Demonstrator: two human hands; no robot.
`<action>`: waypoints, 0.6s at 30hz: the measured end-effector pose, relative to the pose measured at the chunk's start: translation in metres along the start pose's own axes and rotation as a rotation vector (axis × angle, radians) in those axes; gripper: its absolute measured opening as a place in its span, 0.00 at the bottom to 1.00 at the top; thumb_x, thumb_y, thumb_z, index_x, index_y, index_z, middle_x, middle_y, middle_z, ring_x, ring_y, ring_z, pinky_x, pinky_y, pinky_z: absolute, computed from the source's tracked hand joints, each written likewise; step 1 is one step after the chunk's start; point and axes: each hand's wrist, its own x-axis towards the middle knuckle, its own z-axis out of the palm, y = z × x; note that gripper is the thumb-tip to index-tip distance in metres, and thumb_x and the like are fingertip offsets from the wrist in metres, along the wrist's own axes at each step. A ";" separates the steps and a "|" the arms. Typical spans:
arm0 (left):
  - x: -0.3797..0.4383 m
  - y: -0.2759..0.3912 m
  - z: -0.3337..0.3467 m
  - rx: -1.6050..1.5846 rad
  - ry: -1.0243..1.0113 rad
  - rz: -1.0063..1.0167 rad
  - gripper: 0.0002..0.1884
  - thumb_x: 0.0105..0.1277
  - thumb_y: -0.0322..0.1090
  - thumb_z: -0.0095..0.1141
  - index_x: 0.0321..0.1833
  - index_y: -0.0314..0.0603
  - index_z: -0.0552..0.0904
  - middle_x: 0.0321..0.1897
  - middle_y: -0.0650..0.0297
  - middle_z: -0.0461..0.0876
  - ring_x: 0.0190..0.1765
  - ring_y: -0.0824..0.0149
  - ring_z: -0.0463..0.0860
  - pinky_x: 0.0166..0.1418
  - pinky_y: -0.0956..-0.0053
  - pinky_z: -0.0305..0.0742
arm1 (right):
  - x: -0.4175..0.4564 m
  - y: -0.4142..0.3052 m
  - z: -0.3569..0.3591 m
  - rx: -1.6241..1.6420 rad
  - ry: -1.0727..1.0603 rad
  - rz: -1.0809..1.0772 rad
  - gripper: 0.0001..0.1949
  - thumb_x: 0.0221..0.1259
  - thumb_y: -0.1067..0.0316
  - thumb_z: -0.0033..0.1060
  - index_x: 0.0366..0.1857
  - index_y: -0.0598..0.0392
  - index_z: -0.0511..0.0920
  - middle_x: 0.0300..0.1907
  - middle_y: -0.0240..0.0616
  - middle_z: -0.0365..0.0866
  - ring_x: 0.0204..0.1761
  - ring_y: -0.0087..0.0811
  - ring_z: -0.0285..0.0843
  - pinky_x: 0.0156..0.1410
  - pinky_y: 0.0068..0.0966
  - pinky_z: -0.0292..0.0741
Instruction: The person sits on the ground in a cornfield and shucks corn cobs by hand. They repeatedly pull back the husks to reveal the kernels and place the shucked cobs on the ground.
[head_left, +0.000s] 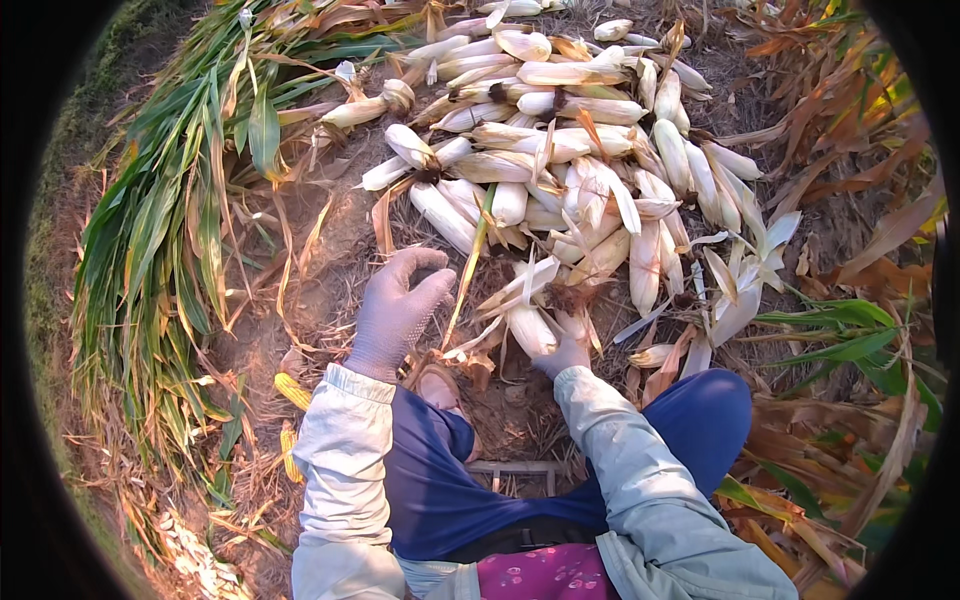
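Note:
My left hand (397, 307), in a pale knitted glove, hangs above the soil with thumb and fingers apart and nothing between them. At the near edge of a pile of corn ears in pale husks (555, 142), my right hand (564, 355), gloved too, reaches low. Its fingers are mostly hidden, so its hold on the husked ear beside it (529, 330) cannot be told. Brown corn silk (576, 297) lies just beyond that hand. Between the left hand and the pile slants a long yellow-green leaf (470, 266).
Cut green corn stalks and leaves (157, 225) lie along the left. Bare yellow cobs (291, 451) rest on the soil beside my left sleeve. Dry corn plants (847, 420) stand at the right. Part of a low metal frame (517, 466) shows between my legs, near my shoe (441, 390).

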 end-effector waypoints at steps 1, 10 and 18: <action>0.001 -0.003 0.001 0.062 0.001 0.037 0.15 0.61 0.33 0.58 0.47 0.32 0.78 0.36 0.60 0.81 0.36 0.71 0.82 0.42 0.78 0.77 | -0.003 -0.011 -0.012 0.051 0.068 -0.098 0.41 0.31 0.49 0.74 0.56 0.58 0.70 0.52 0.50 0.77 0.54 0.43 0.77 0.59 0.33 0.72; -0.009 0.013 0.034 0.719 -0.410 0.022 0.46 0.44 0.54 0.66 0.67 0.43 0.65 0.60 0.49 0.71 0.62 0.53 0.73 0.65 0.64 0.66 | -0.066 -0.103 -0.158 -0.317 0.130 -0.530 0.26 0.32 0.50 0.70 0.39 0.54 0.79 0.37 0.45 0.81 0.43 0.45 0.80 0.50 0.34 0.76; -0.005 0.003 0.057 0.258 -0.640 0.194 0.50 0.38 0.43 0.73 0.68 0.39 0.62 0.56 0.50 0.75 0.60 0.59 0.74 0.63 0.70 0.67 | -0.090 -0.128 -0.229 0.238 -0.199 -0.854 0.27 0.32 0.62 0.74 0.43 0.57 0.77 0.40 0.37 0.81 0.44 0.27 0.78 0.52 0.24 0.74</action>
